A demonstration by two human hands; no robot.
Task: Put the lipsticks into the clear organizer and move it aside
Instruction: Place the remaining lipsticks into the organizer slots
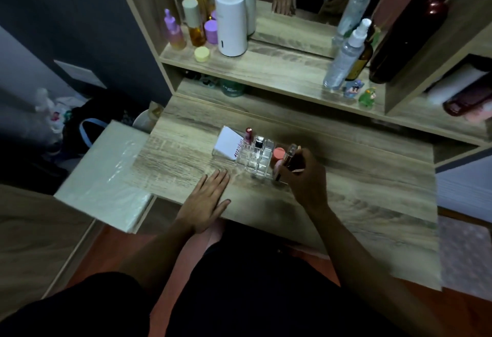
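Right hand gripping lipstick at organizer's right edge — left hand flat

text: "402skin" — pink print | on: white card | place: clear organizer — left end

Left hand flat, palm down, 4 fingers together and pointing forward, thumb spread out to the side, forearm running back toward the body. Right hand raised a little farther forward, wrist bent, fingers curled and pinched around a slim tube held tilted, top leaning away. Right forearm stretched out long from the lower right, both arms bare.
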